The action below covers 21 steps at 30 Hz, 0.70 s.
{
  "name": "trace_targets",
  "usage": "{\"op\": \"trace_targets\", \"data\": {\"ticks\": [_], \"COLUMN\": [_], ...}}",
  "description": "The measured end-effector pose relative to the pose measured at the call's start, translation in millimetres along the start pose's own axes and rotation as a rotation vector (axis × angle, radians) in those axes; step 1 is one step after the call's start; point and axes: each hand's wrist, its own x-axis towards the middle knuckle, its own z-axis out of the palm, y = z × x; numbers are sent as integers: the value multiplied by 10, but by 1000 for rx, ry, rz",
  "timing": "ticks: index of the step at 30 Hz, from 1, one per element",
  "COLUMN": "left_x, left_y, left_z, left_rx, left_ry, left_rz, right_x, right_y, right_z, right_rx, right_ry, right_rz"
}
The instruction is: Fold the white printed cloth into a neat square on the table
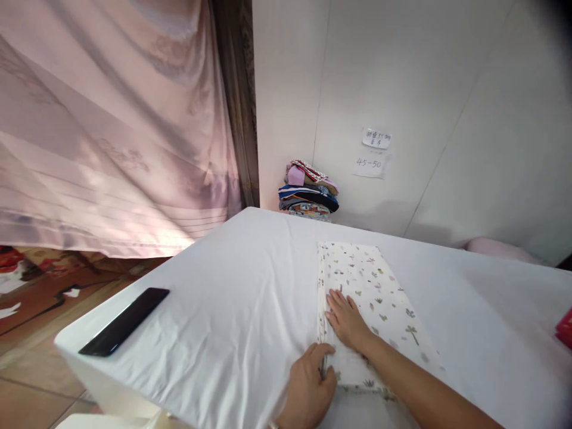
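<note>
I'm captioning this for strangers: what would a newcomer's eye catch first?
Probably the pink curtain filling the upper left. Next, the printed cloth on the white table, right hand flat on it, left hand at its near left corner. Then the dark slab near the table's left edge.

Left hand (pixel 309 386): 1 | right hand (pixel 348 322): 1 | printed white cloth (pixel 364 298): 1 | counter (pixel 232 286): 1 | flat black slab (pixel 125 322): 1 | stack of folded fabrics (pixel 309 193): 1, its pieces too overlapped to count | paper notes (pixel 370 165): 2 | pink curtain (pixel 125 119): 1 | dark drape (pixel 236 89): 1
</note>
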Motion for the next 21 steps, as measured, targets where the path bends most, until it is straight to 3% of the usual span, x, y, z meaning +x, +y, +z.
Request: {"op": "trace_targets", "data": {"ticks": [6,11,16,21], "left_x": [35,66,64,64], "left_y": [-32,-40,-36,-54], "left_z": [22,28,24,32], "left_rx": [6,15,6,6], "left_ry": [-27,-49,-64,-57], "left_rz": [-14,-11,-21,-14], "right_x": [55,123,306,552], "right_y": [15,-76,28,64], "right_z": [-70,4,-202,-217], "right_rx": [123,101,257,100], "right_ry": [-40,-67,-46,15], "right_rz": [18,10,-6,126]}}
